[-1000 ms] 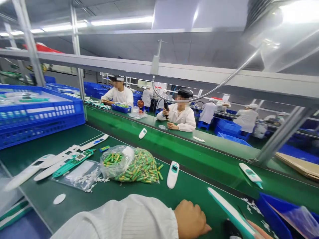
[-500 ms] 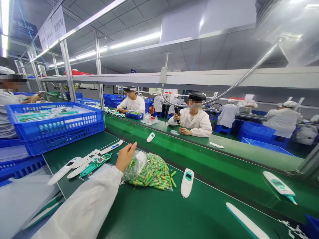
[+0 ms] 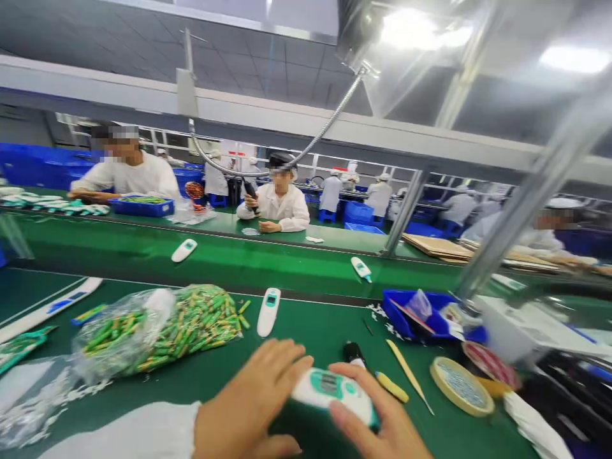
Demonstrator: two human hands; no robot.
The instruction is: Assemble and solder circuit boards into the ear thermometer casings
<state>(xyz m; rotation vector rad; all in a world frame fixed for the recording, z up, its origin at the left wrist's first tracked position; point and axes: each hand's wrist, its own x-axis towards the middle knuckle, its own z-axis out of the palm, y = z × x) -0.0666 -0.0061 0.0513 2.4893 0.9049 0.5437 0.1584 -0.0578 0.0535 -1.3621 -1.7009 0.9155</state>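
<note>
A white and teal handheld thermometer (image 3: 325, 386) with a small display lies between my hands, low in the middle of the view. My right hand (image 3: 382, 414) grips it, thumb on the near side and fingers over the far side. My left hand (image 3: 255, 395) is at its left end, fingers stretched out and thumb apart; whether the fingertips touch the casing I cannot tell. Beyond my hands, a second thermometer (image 3: 268, 312) rests on the green bench (image 3: 191, 389). Left of it sits a clear bag of green batteries (image 3: 196, 325), a few lying loose beside it.
More thermometers lie on the green belt, one (image 3: 184, 250) left and another (image 3: 361, 269) right. At right are a blue tray (image 3: 411, 319), a pointed yellow stick (image 3: 408, 376), a round dish of small parts (image 3: 461, 386) and a black-tipped tool (image 3: 354, 352). A co-worker (image 3: 282, 204) sits opposite.
The view has swung right. My left hand has moved away from the battery bag to the thermometer, and my right hand has come into view holding it.
</note>
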